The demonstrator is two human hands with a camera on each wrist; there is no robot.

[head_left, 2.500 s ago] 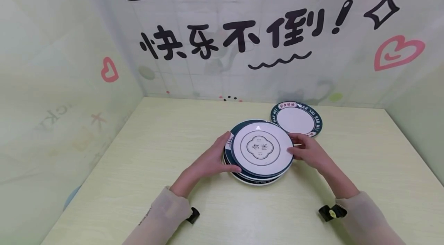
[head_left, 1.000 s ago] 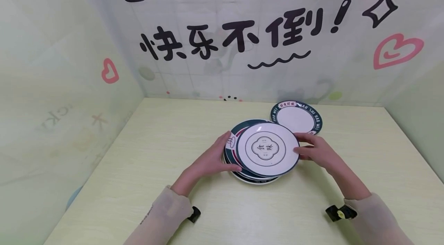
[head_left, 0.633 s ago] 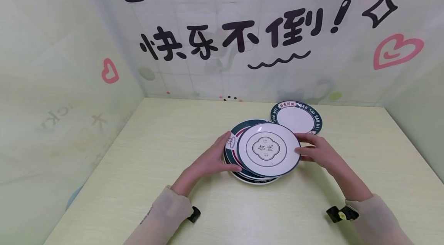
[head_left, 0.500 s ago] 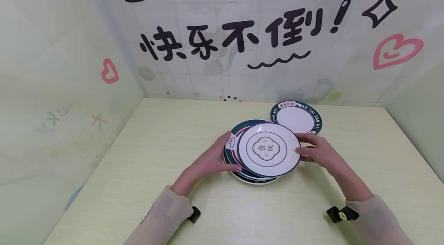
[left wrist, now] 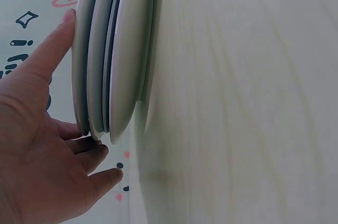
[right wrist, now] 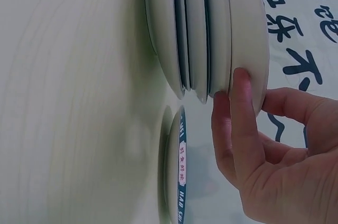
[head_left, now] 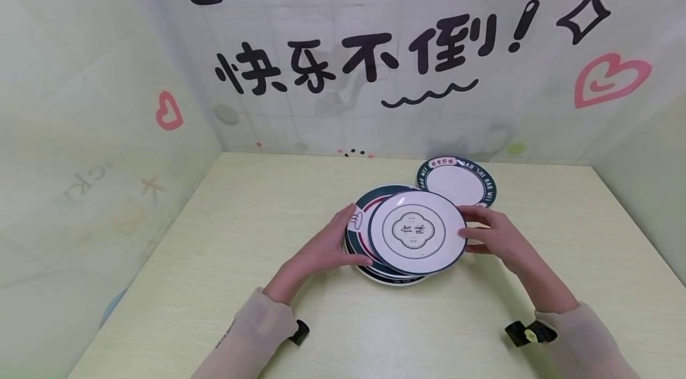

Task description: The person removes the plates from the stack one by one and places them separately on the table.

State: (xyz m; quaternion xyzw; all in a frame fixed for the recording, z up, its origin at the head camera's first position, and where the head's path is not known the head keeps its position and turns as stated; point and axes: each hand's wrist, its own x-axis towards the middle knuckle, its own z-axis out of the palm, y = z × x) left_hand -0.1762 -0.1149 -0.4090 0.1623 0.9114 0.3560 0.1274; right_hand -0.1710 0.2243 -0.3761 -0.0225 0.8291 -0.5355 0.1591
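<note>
A stack of several round plates (head_left: 364,203) stands on the table, those on top with dark green rims. The topmost plate (head_left: 415,231), white with a thin dark edge and a flower-shaped emblem, lies shifted right and uncovers the red-and-green rim of the plate below. My right hand (head_left: 495,236) pinches this top plate at its right edge, thumb above and fingers underneath. On the left side my left hand (head_left: 332,245) grips the stack, its thumb at the near edge. In the left wrist view the fingertips lie along the far edge of the upper plates.
Behind the stack to the right, a separate plate (head_left: 455,185) with a green lettered rim lies on the pale wooden table (head_left: 257,218). A printed wall sheet (head_left: 300,123) closes off the back, with side walls left and right.
The top plate has slid right across the stack with my right hand, showing more of the patterned plate below. In the last half second it shifts only slightly. My left hand keeps its place.
</note>
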